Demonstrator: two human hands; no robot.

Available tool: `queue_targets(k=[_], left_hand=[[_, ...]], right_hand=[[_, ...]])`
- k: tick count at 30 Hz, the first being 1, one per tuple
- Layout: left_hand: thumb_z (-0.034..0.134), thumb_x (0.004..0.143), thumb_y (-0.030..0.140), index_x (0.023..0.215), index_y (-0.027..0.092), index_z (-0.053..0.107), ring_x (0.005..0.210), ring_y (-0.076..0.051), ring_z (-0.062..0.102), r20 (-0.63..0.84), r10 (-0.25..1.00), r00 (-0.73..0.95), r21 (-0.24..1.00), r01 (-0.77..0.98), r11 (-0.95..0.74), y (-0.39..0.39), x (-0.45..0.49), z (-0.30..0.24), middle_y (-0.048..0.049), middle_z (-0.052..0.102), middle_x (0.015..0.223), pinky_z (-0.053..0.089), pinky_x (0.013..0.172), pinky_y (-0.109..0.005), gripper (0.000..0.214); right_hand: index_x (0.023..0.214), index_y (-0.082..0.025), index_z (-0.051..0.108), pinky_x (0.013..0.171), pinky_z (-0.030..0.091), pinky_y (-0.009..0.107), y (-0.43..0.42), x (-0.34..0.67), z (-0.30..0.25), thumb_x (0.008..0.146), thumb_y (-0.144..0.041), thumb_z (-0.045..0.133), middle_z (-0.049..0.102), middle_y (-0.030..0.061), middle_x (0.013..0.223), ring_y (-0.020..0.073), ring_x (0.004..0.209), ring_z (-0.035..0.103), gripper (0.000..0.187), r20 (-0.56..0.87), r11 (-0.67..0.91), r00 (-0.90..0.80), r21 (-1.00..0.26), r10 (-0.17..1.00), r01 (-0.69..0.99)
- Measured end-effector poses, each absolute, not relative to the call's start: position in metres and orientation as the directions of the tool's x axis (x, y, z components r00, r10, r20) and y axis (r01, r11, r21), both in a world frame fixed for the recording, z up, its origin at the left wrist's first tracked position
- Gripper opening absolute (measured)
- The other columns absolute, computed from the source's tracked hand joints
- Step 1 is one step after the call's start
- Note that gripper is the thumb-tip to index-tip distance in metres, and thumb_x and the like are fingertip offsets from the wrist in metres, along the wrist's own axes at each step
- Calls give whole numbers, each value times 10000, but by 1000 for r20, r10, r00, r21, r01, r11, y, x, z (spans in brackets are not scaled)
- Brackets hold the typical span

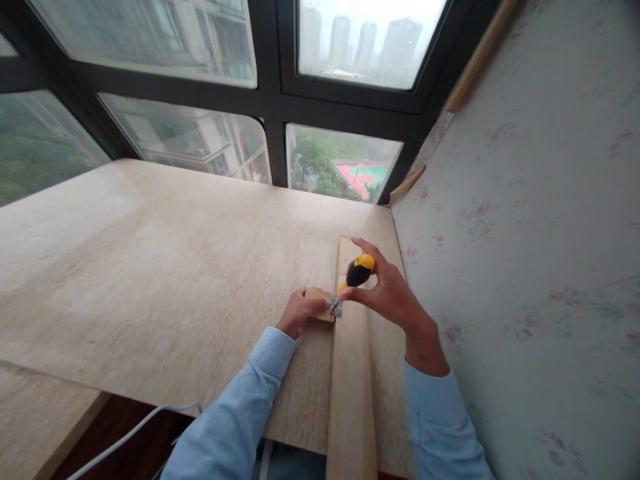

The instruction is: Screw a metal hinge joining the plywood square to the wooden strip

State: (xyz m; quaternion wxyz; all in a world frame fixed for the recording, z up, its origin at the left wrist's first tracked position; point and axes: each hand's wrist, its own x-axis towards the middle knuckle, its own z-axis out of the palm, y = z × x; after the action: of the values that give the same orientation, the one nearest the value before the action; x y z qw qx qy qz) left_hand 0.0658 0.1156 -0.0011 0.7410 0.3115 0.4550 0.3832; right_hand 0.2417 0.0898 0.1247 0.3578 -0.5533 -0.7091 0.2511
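My right hand is closed around a short screwdriver with a black and yellow handle, its tip pointing down at a small metal hinge. The hinge joins a small wooden block to a long wooden plank lying on the marble-patterned sill. My left hand grips the small block, pressing it against the plank's left edge. Both arms wear light blue sleeves.
The sill runs up to a large black-framed window at the back. A floral-papered wall stands close on the right, beside the plank. A white cable hangs below the sill's front edge at lower left.
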Motion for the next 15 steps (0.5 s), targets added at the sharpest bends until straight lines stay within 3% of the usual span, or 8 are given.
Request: queue_targets(k=[4,7,9,12,15], left_hand=[[859,485,178,820,114,673,641,-165,643,-437,848,300,803,-294,518,115,66,0,-46,695,733,501,619,-278,388],[862,483,180,823,117,670,637,-162,643,-437,845,309,800,-295,522,115,66,-1,-42,698,738,501,613,-275,396],[861,475,173,819,112,668,633,-163,642,-439,846,301,801,-295,521,116,66,-2,-45,698,738,499,606,-275,399],[857,463,155,808,104,667,633,-169,643,-450,850,273,804,-291,519,116,67,-4,-50,698,729,496,599,-275,397],[854,450,142,800,101,664,628,-168,639,-457,852,255,803,-294,519,116,67,-4,-52,698,728,493,589,-274,400]], right_hand=[[1525,-300,167,1002,491,469,83,248,125,834,-385,696,566,119,1325,254,1222,565,874,220,338,-353,-885,910,320],[1516,-314,189,983,512,471,80,251,127,884,-349,637,583,115,1309,241,1183,600,775,173,286,-414,-930,894,229],[1484,-303,275,945,537,450,81,251,129,858,-359,677,656,82,1164,229,1058,656,746,169,285,-379,-918,910,277],[1379,-274,440,849,566,420,86,248,129,727,-431,798,676,40,973,240,881,673,760,216,288,-199,-816,956,501],[1322,-259,484,838,553,440,90,247,126,620,-483,855,657,54,996,266,874,654,826,272,245,-60,-725,961,644]])
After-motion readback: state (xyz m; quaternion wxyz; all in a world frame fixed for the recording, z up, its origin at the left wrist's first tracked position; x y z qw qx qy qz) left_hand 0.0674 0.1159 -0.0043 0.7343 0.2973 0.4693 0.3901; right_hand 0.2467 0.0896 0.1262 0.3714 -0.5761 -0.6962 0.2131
